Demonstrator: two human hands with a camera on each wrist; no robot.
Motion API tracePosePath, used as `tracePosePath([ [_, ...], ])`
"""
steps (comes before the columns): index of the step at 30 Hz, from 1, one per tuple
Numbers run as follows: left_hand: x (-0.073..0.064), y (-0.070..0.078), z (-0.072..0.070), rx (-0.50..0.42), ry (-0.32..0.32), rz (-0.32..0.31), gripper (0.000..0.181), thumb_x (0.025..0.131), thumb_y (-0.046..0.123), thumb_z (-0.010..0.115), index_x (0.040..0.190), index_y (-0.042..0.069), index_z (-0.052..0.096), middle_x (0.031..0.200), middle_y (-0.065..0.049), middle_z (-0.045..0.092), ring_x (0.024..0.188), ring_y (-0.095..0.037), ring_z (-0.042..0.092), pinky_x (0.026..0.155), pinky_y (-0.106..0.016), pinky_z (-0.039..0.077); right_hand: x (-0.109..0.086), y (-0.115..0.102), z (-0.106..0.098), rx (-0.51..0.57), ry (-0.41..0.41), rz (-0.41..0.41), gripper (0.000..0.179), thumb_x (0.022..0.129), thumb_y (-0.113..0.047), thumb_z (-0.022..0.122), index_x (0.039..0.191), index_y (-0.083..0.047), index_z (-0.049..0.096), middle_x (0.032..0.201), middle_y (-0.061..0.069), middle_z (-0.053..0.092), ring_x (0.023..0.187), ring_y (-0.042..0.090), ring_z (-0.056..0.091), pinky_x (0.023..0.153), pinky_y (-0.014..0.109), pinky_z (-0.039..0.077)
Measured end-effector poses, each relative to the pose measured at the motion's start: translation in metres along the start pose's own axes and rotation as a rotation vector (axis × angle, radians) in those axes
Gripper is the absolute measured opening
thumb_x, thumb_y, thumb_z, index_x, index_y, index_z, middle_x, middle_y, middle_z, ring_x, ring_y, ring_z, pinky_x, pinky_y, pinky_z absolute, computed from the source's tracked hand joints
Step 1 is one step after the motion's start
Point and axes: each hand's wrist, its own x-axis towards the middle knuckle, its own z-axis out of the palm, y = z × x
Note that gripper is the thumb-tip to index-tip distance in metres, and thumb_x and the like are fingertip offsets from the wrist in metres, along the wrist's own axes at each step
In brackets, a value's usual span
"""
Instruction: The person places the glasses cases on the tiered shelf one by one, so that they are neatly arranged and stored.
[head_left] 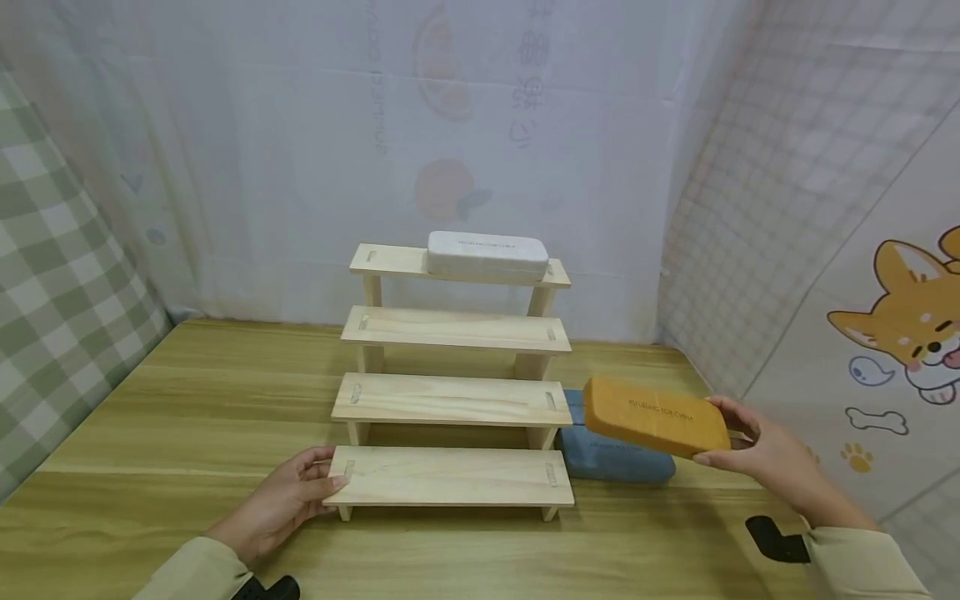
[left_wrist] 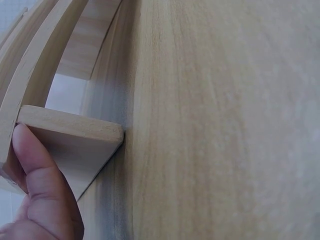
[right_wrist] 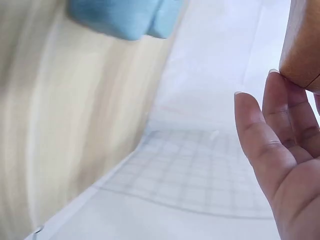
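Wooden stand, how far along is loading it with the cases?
Looks done: white case on the top tier. In hand: the orange case, held by the right hand; the left hand grips the bottom tier. Probably left: three bare lower tiers, and at least one blue case lying on the table.

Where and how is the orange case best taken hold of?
The orange case is likely best pinched at its short right end, from the right, as the right hand does: that end is narrow, and the left end points toward the wooden stand.
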Motion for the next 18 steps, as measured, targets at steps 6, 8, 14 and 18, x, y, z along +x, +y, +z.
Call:
tracePosePath([
  [6, -0.001, 0.001, 0.001, -0.001, -0.012, 0.009, 0.067, 0.096, 0.006, 0.056, 0.142, -0.016, 0.012, 0.109, -0.008, 0.054, 0.089, -0.015, 0.059, 0.076, -0.031, 0.051, 0.013, -0.021, -0.005, -0.045, 0.025, -0.027, 0.086, 0.084, -0.023, 0.077, 0.148, 0.003, 0.027, 0.142, 0.026, 0.038, 0.097, -0.010, 0.052, 0.074, 0.020, 0.051],
  [8, -0.001, 0.001, 0.001, -0.002, -0.012, 0.010, 0.067, 0.096, 0.006, 0.056, 0.142, -0.016, 0.012, 0.108, -0.008, 0.054, 0.089, -0.015, 0.059, 0.076, -0.031, 0.051, 0.017, -0.027, -0.006, -0.048, 0.027, -0.034, 0.086, 0.084, -0.025, 0.077, 0.149, 0.002, 0.026, 0.142, 0.025, 0.038, 0.097, -0.007, 0.054, 0.074, 0.020, 0.051],
  [14, 0.000, 0.001, 0.001, -0.006, -0.006, 0.005, 0.066, 0.096, 0.005, 0.055, 0.142, -0.016, 0.013, 0.107, -0.008, 0.054, 0.088, -0.014, 0.058, 0.076, -0.031, 0.051, 0.032, -0.046, -0.010, -0.063, 0.033, -0.060, 0.086, 0.083, -0.028, 0.078, 0.149, -0.002, 0.029, 0.140, 0.021, 0.043, 0.100, 0.002, 0.058, 0.075, 0.020, 0.050],
  [18, -0.001, 0.000, 0.001, -0.005, -0.004, 0.005, 0.066, 0.096, 0.005, 0.055, 0.142, -0.016, 0.012, 0.107, -0.008, 0.054, 0.088, -0.014, 0.059, 0.076, -0.031, 0.051, 0.043, -0.057, -0.010, -0.065, 0.014, -0.072, 0.087, 0.083, -0.030, 0.078, 0.150, -0.005, 0.029, 0.139, 0.020, 0.044, 0.112, 0.026, 0.057, 0.076, 0.021, 0.049],
])
